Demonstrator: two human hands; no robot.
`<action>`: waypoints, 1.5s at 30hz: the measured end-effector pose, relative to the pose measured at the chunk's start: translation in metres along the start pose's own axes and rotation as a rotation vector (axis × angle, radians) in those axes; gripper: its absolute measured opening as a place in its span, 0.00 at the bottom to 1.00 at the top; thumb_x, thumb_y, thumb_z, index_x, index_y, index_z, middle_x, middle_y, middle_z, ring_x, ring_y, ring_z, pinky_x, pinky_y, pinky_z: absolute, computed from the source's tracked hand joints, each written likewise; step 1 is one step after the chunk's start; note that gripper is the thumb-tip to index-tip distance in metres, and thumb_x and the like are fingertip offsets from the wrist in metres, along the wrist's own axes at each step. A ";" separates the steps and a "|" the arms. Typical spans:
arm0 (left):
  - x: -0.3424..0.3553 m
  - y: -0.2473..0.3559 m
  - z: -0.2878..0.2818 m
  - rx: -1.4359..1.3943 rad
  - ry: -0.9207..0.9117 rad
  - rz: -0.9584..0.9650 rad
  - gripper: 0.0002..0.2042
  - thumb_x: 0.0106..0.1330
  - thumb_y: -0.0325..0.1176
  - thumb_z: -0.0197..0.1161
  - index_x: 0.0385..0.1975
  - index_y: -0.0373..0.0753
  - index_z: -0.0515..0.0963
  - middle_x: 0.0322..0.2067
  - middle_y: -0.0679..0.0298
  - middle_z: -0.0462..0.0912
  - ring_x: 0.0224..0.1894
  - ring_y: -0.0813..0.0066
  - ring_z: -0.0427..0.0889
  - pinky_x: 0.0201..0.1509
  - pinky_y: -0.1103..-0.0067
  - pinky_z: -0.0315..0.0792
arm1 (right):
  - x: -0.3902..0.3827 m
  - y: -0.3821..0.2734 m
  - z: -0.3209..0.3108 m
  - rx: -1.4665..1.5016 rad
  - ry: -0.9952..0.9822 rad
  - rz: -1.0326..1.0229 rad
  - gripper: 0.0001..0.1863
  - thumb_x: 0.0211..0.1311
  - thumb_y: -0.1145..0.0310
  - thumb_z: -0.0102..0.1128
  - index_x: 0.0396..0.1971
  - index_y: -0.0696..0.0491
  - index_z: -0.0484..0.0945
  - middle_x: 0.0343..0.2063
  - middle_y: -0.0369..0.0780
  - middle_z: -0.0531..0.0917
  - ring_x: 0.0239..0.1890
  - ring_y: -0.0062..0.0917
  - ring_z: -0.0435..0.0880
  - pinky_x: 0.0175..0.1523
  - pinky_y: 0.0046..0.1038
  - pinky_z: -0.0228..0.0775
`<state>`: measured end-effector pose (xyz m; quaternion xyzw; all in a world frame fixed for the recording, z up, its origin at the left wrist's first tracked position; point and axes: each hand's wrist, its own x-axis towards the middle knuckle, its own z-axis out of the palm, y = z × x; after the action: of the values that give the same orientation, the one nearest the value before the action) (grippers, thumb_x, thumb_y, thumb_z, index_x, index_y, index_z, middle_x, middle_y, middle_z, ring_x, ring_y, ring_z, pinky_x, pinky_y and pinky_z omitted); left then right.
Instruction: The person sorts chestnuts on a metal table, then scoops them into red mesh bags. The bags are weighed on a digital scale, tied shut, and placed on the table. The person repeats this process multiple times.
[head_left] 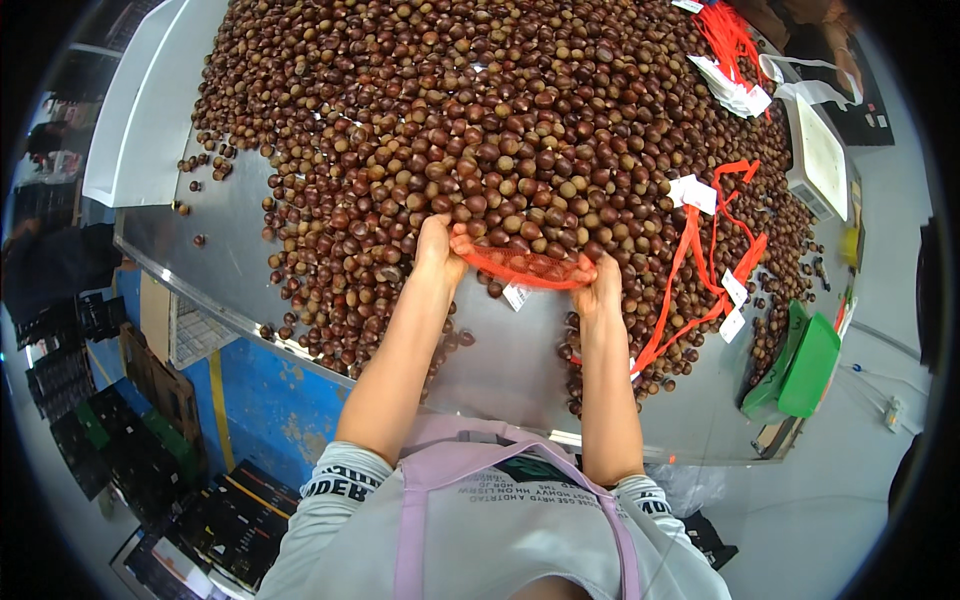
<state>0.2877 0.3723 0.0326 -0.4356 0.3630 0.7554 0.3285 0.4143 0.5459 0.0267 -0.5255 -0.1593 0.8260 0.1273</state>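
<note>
My left hand (441,247) and my right hand (598,284) grip opposite ends of a red mesh bag (522,267), stretched sideways at the near edge of a heap of chestnuts (470,120). Brown nuts show through its mesh, and a white tag (516,296) hangs below it. The fingers of both hands are closed on the netting. To the right of my right hand, loose red mesh strips (688,250) with white tags lie on the nuts.
The steel tabletop (210,260) holds a white bin (140,110) at left, tagged red netting (730,40) at back, a white scale (815,160) and green scoops (810,370) at right. Another person's hand (843,65) shows upper right. Dark crates (90,450) stand below at left.
</note>
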 end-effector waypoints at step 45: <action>-0.157 -0.004 0.076 0.957 -0.696 1.066 0.08 0.66 0.27 0.54 0.35 0.31 0.79 0.26 0.68 0.75 0.17 0.87 0.72 0.15 0.89 0.64 | -0.118 -0.039 0.076 -1.193 -0.800 -0.866 0.13 0.60 0.69 0.57 0.44 0.58 0.74 0.26 0.31 0.78 0.29 0.15 0.75 0.37 0.19 0.68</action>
<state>0.3226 0.4093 0.1993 0.2462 0.6840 0.6657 0.1686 0.3962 0.5279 0.1697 -0.0644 -0.7903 0.6056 0.0678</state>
